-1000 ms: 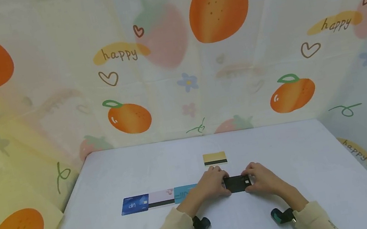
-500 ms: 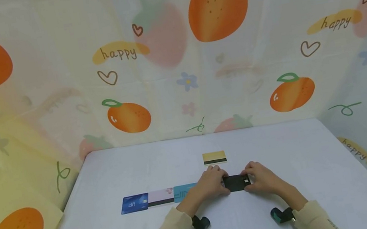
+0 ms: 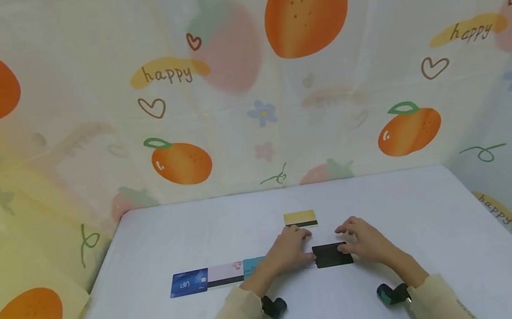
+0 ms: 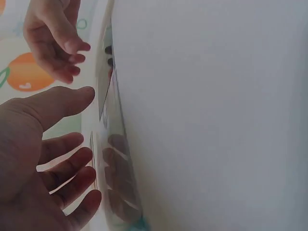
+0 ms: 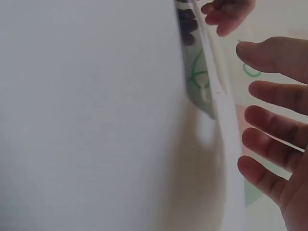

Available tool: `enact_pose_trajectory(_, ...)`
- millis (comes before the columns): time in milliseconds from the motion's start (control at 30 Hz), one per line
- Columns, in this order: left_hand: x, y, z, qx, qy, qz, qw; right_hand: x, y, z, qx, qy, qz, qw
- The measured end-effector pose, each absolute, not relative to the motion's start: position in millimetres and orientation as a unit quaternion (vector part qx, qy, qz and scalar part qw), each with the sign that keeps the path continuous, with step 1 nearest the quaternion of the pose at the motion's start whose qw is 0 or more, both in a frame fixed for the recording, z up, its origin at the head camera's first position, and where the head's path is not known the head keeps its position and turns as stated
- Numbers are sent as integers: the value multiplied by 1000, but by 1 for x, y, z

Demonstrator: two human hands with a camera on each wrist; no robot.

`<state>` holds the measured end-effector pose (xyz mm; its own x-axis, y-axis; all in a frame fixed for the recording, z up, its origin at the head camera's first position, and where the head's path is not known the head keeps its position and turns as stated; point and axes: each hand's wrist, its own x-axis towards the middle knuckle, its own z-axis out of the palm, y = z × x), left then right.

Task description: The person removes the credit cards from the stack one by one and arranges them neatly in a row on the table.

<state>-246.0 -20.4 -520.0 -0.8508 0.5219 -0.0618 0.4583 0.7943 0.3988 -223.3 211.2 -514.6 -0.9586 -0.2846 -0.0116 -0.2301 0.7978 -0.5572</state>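
A black card (image 3: 329, 255) lies flat at the right end of a row of cards on the white table. My left hand (image 3: 285, 249) hovers over the row just left of it, hiding part of the row. On the other side, my right hand (image 3: 365, 243) has its thumb at the black card's right edge; whether it touches is unclear. Both wrist views show relaxed, parted fingers holding nothing, above glossy card surfaces that mirror them. Left of my hand lie a teal card (image 3: 253, 266), a pale card with a dark stripe (image 3: 225, 273) and a blue card (image 3: 189, 283).
A gold card with a dark stripe (image 3: 299, 217) lies apart behind the row, close to my left fingertips. The white tabletop (image 3: 384, 194) reaches back to a hanging fruit-print cloth (image 3: 243, 144). Small black cameras sit at both wrists.
Both hands have let go of the black card's ends and their fingers have lifted and spread. My left hand has drawn slightly left. The black card stays in the row.
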Motion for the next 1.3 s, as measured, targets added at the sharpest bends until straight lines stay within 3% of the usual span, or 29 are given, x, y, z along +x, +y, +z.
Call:
enact_pose_trajectory(333, -276, -47, -516, 210, 952, 207, 79, -248, 197, -506, -138, 949, -278, 44)
enact_pose_trajectory(667, -295, -54, -524, 154, 947, 255, 120, -276, 181, -506, -175, 952, -247, 50)
enact_pose_trajectory(1300, -315, -40, -522, 171, 959, 200, 110, -316, 157, -503, -230, 957, -146, 96)
